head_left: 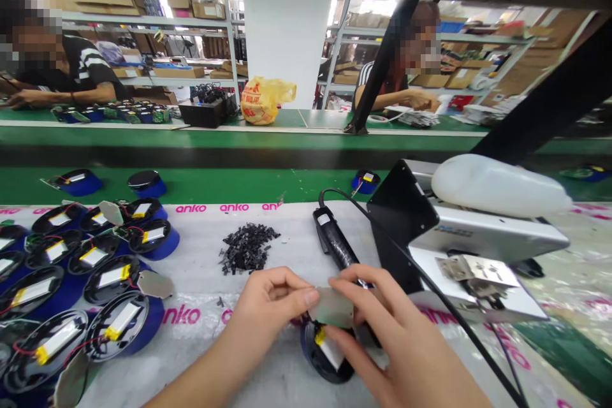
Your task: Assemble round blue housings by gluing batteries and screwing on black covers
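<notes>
My left hand (273,306) and my right hand (382,325) pinch a small grey-green circuit board (331,308) between their fingertips, low in the middle of the head view. Just under the board lies a round black and blue housing (329,357) with a silver battery and a yellow tab inside; my right hand's fingers rest against it. Both hands are closed on the board.
Several more open housings with batteries (86,280) crowd the left of the bench. A pile of small black parts (246,247) lies ahead. A black electric screwdriver (336,242) with its cable and a grey machine (468,236) stand to the right. Two people work across the green conveyor (239,185).
</notes>
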Tool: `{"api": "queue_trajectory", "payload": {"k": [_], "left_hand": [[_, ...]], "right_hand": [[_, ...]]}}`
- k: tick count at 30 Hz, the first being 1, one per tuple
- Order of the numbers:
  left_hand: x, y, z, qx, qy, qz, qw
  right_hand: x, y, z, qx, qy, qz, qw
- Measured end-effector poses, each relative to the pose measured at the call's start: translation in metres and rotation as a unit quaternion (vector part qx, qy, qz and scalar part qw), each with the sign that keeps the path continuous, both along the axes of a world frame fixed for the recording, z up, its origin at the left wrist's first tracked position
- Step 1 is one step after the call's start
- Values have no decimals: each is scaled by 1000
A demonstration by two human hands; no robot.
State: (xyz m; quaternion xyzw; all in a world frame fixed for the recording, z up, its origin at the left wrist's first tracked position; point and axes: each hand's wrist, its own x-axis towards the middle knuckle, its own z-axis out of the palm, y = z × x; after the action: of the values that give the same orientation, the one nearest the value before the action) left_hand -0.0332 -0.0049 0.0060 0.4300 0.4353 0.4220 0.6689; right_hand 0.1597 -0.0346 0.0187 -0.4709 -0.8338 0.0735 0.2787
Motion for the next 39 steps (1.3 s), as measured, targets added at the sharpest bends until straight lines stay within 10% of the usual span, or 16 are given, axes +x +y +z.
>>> {"api": "queue_trajectory", "payload": {"k": [5,13,22,31,39], "left_hand": [[-8,3,2,59,-17,-33,998],[-21,0,14,172,179,-257,934],[-10,-5,13,168,177,-247,938],[-10,-13,4,118,153,-220,956],[-4,-13,2,10,34,-221,975]], "right_hand": [[2,4,10,126,-140,84,979],[5,8,19,-47,10,59,997],[-1,-8,11,102,3,-4,995],[2,4,14,-163,156,-84,971],[8,-19,-9,-25,191,10,981]]}}
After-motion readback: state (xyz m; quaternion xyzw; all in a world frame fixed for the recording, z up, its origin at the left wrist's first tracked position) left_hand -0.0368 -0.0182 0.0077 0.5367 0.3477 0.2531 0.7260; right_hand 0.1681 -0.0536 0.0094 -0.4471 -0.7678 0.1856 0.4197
